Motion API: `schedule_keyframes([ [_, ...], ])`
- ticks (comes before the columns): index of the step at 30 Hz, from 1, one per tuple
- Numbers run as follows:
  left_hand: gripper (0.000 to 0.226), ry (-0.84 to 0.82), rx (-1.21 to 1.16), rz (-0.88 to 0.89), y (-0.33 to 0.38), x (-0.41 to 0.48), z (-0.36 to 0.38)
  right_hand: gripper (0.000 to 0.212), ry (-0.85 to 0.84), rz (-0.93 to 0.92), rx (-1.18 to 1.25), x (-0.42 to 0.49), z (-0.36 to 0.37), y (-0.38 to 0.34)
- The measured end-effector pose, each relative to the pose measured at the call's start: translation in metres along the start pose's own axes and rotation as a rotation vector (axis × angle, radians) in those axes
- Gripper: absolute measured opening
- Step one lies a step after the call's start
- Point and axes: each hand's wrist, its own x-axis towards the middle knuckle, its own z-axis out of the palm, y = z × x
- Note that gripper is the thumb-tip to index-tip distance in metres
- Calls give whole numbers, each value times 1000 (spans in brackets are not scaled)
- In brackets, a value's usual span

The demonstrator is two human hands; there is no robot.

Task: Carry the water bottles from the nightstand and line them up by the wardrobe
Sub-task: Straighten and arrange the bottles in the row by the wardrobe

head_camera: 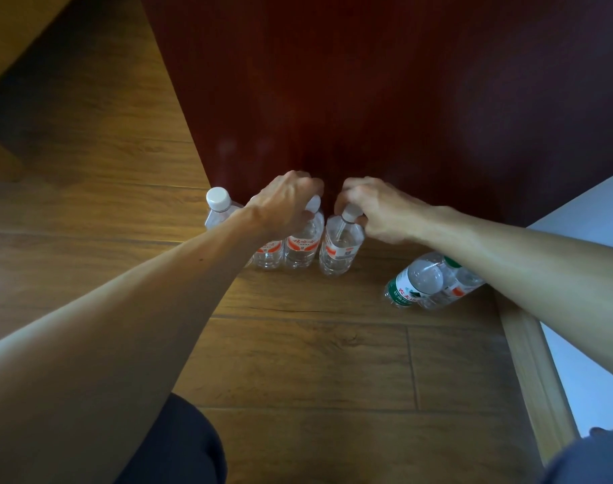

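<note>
Several clear water bottles with red-and-white labels stand in a row on the wooden floor against the dark red wardrobe [385, 99]. My left hand [284, 204] grips the top of one bottle [303, 242] in the middle of the row. My right hand [374, 211] pinches the white cap of the bottle beside it [341, 248]. The leftmost bottle [218, 204] stands free with its white cap showing. My left forearm hides part of another bottle [270, 253]. A green-labelled bottle [415, 281] and one more lie under my right forearm.
A white wall [584, 232] with a light wood skirting board [531, 361] closes off the right side. Wooden floor [315, 361] stretches toward me. A light wooden piece of furniture [4, 36] stands at the upper left. My knees in dark trousers show along the bottom edge.
</note>
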Motion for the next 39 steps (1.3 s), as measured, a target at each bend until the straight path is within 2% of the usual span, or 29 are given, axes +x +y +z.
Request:
schedule_keyframes([
  [5, 26, 3, -14, 6, -2, -1, 0, 27, 16, 1, 35, 4, 4, -3],
  [14, 27, -21, -77, 64, -3, -5, -4, 32, 39, 88, 83, 9, 9, -7],
  [21, 52, 0, -85, 61, -6, -7, -6, 40, 14, 204, 30, 7, 2, -13],
  [25, 39, 20, -62, 73, -9, -6, -6, 35, -20, 308, -8, 3, -2, -18],
  [29, 25, 23, -55, 79, -8, -4, -6, 30, 14, 327, 17, 1, -1, -22],
  [35, 32, 27, -41, 70, -9, -4, -7, 16, 4, 302, 30, -1, -5, -23],
  [39, 28, 58, -15, 57, -9, -5, -7, 22, 18, 280, 19, -4, -7, -19],
])
